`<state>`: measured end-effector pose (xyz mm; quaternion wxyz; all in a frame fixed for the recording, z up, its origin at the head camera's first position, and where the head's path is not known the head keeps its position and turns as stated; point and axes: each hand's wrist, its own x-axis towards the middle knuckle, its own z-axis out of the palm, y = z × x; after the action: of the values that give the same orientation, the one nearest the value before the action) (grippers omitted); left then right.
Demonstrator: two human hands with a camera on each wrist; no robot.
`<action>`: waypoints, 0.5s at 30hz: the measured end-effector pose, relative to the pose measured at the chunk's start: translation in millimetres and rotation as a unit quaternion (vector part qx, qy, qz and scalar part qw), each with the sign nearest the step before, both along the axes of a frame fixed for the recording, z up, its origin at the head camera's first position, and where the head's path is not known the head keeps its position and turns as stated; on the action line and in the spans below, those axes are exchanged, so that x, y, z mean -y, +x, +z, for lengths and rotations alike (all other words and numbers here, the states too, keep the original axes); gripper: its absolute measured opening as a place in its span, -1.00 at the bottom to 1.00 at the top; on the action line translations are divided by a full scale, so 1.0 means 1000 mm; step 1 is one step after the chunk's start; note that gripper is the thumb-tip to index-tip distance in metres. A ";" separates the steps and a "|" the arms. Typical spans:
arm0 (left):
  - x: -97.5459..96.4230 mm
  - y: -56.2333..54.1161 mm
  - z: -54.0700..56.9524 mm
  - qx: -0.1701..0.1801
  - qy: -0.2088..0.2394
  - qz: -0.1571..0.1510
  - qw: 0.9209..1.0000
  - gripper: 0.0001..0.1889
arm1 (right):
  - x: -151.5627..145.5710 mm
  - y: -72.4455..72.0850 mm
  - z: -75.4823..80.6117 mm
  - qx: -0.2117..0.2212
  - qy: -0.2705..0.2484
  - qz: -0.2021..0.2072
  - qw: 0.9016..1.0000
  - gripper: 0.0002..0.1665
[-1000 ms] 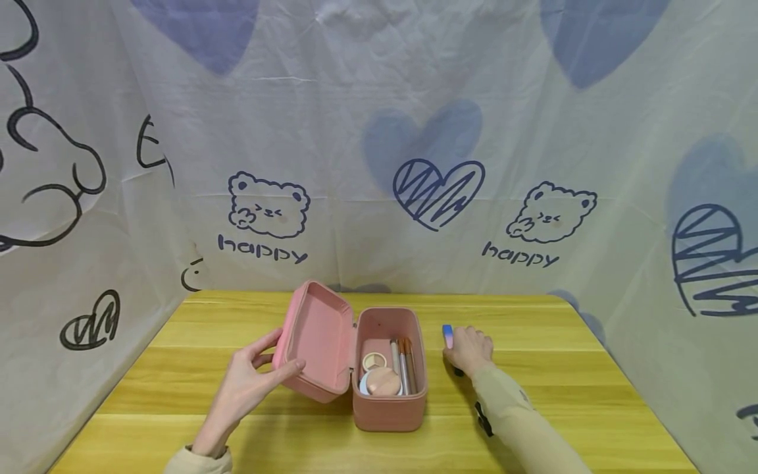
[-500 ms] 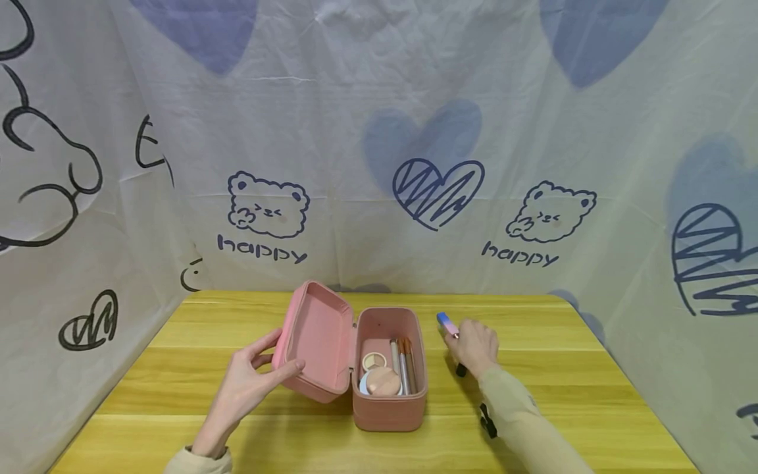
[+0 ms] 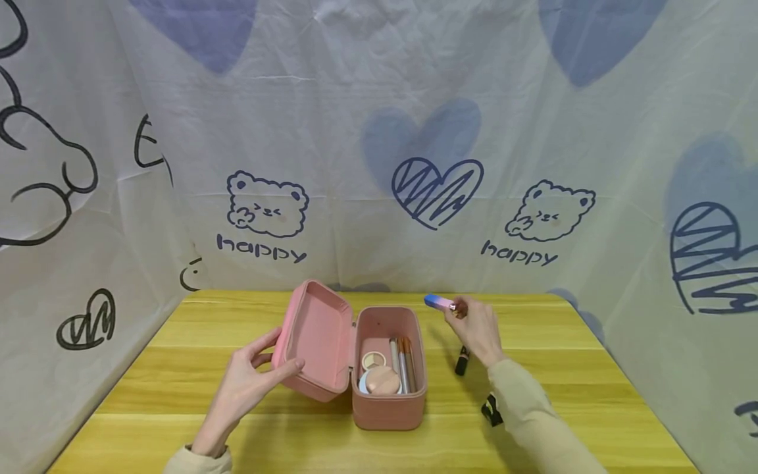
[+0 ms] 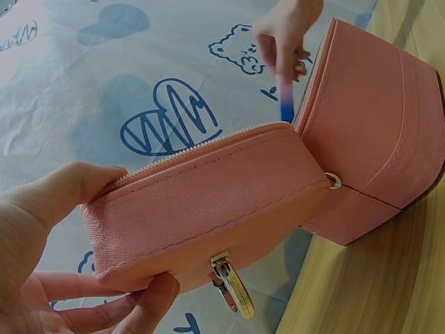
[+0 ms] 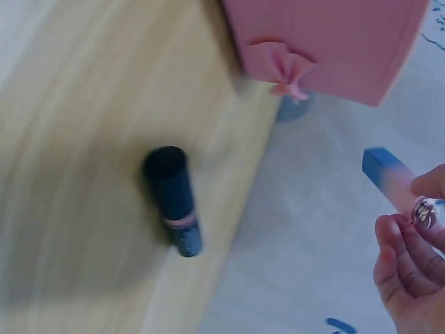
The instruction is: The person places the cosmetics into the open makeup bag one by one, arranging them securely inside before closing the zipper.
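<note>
A pink cosmetic case [image 3: 389, 416] stands on the table with its lid [image 3: 322, 339] swung out to the left. My left hand [image 3: 243, 388] grips the lid's outer edge, thumb on the rim and fingers behind it. Inside the case are a round puff [image 3: 383, 381], a small round palette [image 3: 374, 361] and several slim makeup sticks [image 3: 408, 368]. Right of the case, my right hand [image 3: 478, 329] pinches a blue-to-pink lipstick [image 3: 438, 302] by its shiny metallic end, raised above the table. In the right wrist view, thumb and fingertips hold that lipstick [image 5: 389, 177].
A black lipstick tube [image 3: 462, 361] lies on the table below my right hand. Near the right sleeve is a black item [image 3: 491, 409], partly hidden. A printed cloth [image 3: 355, 131] hangs behind the wooden table [image 3: 284, 454]. The lid carries a gold clasp [image 4: 233, 285].
My right hand has lifted the blue-to-pink lipstick off the table and tilted it toward the left, uncovering the black lipstick tube. My left hand and the case have stayed put.
</note>
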<state>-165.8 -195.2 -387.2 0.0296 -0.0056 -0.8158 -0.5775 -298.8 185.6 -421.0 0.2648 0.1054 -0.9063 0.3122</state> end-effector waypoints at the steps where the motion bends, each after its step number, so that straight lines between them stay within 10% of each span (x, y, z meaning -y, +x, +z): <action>1: 0.000 0.000 0.000 0.001 0.000 0.001 1.000 -0.14 | 0.001 0.001 0.003 -0.011 0.000 0.009 1.000 -0.77; 15: 0.000 -0.002 -0.002 -0.004 0.000 0.001 1.000 -0.15 | 0.027 0.014 0.044 -0.037 -0.002 0.103 0.994 -0.68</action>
<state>-167.9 -195.4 -389.0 0.0332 -0.0068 -0.8155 -0.5778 -284.8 158.9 -376.7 0.2645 0.2092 -0.8798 0.3351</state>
